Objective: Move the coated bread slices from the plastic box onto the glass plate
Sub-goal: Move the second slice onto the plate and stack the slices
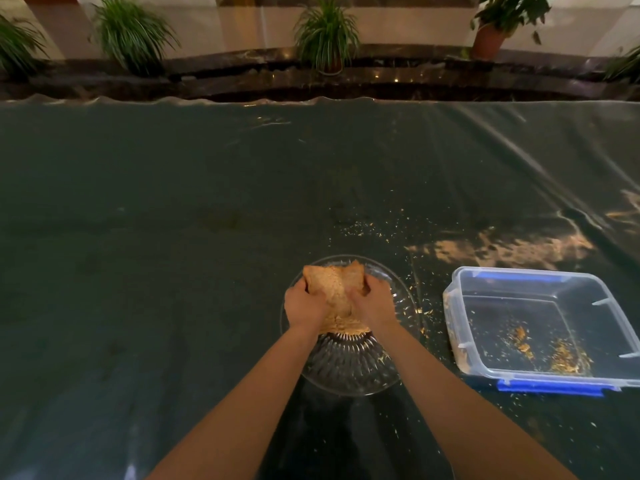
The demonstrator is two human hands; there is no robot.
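Observation:
Golden, crumb-coated bread slices (333,285) lie stacked on the far half of the ribbed glass plate (349,368) in the middle of the table. My left hand (304,304) grips the stack's left side and my right hand (373,301) grips its right side, fingers curled over the bread. To the right stands the clear plastic box (512,282) with blue clips, holding only loose crumbs on its floor.
A dark table under shiny plastic sheeting (173,220) stretches far to the left and back. Crumbs (367,226) are scattered beyond the plate and around the box. Potted plants (327,32) line a dark ledge behind the table.

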